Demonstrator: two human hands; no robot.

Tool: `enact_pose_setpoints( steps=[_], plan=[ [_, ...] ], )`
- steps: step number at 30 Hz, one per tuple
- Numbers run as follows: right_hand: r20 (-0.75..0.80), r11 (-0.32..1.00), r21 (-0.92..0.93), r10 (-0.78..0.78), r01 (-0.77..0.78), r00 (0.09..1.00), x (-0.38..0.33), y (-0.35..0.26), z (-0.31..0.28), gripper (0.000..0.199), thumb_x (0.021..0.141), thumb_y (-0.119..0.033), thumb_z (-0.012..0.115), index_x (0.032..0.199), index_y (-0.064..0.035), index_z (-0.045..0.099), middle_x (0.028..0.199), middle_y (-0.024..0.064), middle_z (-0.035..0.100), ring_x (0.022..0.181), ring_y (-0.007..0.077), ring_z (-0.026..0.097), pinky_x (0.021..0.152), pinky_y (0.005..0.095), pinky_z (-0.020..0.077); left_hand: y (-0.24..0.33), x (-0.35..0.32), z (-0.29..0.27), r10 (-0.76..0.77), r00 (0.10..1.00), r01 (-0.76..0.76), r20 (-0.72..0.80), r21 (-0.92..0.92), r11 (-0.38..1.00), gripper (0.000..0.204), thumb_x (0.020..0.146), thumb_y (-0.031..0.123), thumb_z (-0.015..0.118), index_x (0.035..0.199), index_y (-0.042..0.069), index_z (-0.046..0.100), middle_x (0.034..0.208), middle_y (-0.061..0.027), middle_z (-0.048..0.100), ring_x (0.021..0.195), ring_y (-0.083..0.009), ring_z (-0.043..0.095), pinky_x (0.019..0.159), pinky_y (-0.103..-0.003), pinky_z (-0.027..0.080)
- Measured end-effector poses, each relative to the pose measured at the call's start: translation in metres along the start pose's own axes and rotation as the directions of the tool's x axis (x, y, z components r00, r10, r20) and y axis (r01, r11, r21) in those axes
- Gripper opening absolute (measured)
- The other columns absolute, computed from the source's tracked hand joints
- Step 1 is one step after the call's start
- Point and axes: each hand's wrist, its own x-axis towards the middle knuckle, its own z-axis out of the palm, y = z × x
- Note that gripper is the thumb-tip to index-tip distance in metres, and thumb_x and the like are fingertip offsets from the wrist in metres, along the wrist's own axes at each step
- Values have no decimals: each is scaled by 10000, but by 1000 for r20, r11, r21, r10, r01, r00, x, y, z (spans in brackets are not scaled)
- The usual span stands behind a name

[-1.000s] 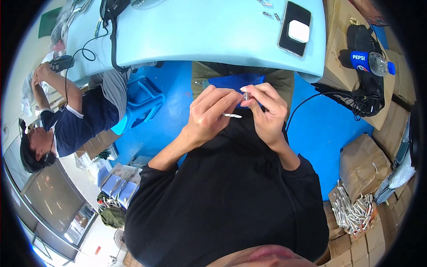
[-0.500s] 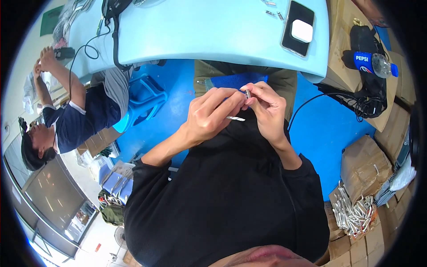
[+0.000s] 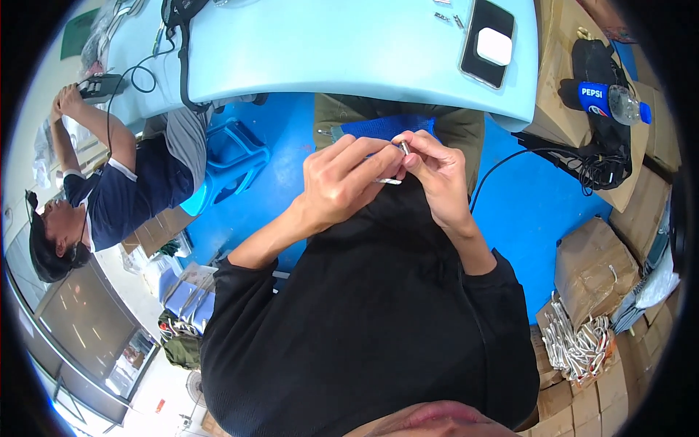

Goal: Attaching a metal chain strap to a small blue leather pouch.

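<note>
Both of my hands meet above my lap, just short of the table edge. My right hand (image 3: pixel 441 178) pinches a small silvery metal piece (image 3: pixel 405 148) between thumb and fingertips. The fingertips of my left hand (image 3: pixel 341 178) are closed at the same piece. A thin white stick-like thing (image 3: pixel 389 181) sticks out from under the left fingers; its other end is hidden in that hand. Behind my hands a blue mesh cloth (image 3: pixel 386 127) lies across my thighs.
On the pale blue table (image 3: pixel 320 54) are a black phone (image 3: pixel 483 69) under a white case (image 3: pixel 494 46), small metal parts (image 3: pixel 449 19) and a black strap (image 3: pixel 185 65). A co-worker (image 3: pixel 138 175) sits left by a blue stool (image 3: pixel 229 156). Cartons and a bottle (image 3: pixel 625 107) stand right.
The white stick-like thing has tilted and now shows closer to my fingers. My hands stay together in nearly the same place. The co-worker's hands have shifted slightly.
</note>
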Motion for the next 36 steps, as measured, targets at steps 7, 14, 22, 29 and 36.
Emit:
enact_pose_setpoints(
  steps=[7,14,22,29,36],
  plan=[
    [-7,889,-409,-231,208,973,-1,-7,2,255,898,23,776,1146,61,732,968,90,685,828,145,666,751,264,563,9,12,-9,-588,722,692,365,-388,608,118,910,117,788,951,6,783,795,-46,721,607,-79,526,540,-259,397],
    [97,746,-605,-279,279,955,3,-28,11,261,832,39,821,1086,28,759,937,100,686,802,171,679,768,271,566,-13,-6,-9,-538,593,786,599,-575,226,178,996,137,736,1050,-25,789,867,35,707,771,-11,546,655,-211,423],
    [176,727,-513,-431,456,885,8,-27,11,514,768,26,878,1253,-6,707,1108,121,712,942,198,719,821,316,608,-18,-9,-9,-453,585,782,672,-616,95,171,996,129,741,1078,-11,793,933,7,738,844,-35,611,751,-211,489],
    [77,872,-365,-320,326,944,5,-27,16,483,795,25,863,1248,3,699,1113,115,726,983,199,732,866,315,608,-18,-11,-8,-453,617,757,643,-643,118,195,1018,172,725,1015,-11,791,877,35,684,820,-23,544,707,-216,440],
    [56,853,-413,-325,318,944,1,-27,18,386,793,14,865,1149,7,718,1057,112,741,983,211,738,856,317,588,-12,-5,-11,-434,648,731,626,-671,125,179,1017,144,718,1017,-23,783,902,12,687,827,-35,545,710,-217,431]
  ],
)
